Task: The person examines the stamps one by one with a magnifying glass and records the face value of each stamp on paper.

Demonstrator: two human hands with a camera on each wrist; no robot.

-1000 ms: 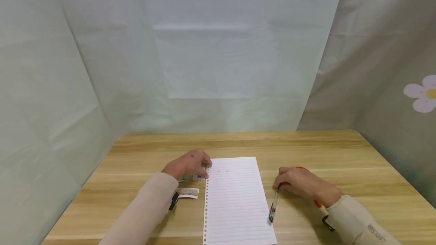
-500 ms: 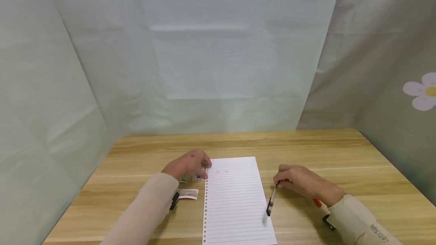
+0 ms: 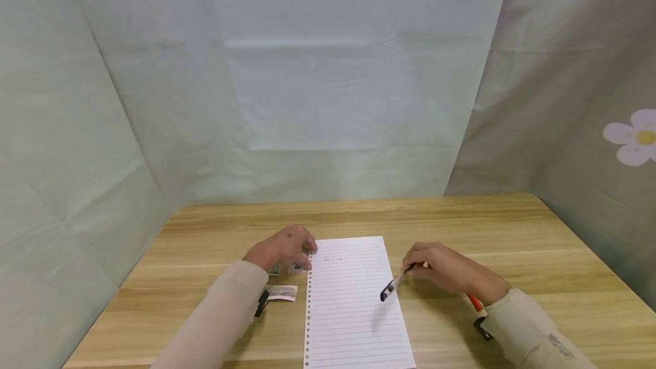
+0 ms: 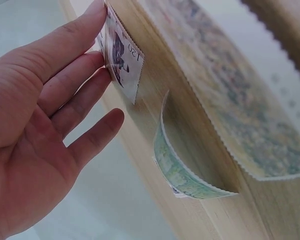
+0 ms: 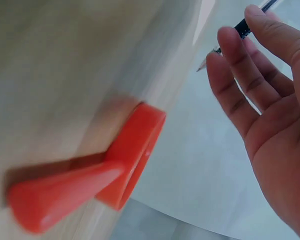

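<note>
pen (image 3: 393, 287) pinched in my right hand (image 3: 446, 270) fingers above the paper (image 3: 351, 306); my left hand (image 3: 284, 248) fingers, straight, press a stamp (image 4: 121, 56) on the desk (image 3: 512, 232).

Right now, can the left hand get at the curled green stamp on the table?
Probably yes. The left hand rests its fingertips on the purple stamp, and the green stamp lies just beside it on the table with nothing between.

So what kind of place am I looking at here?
Probably a makeshift desk booth: a wooden table walled by pale fabric sheets, with lined loose-leaf paper, stamps and a pen laid out.
</note>
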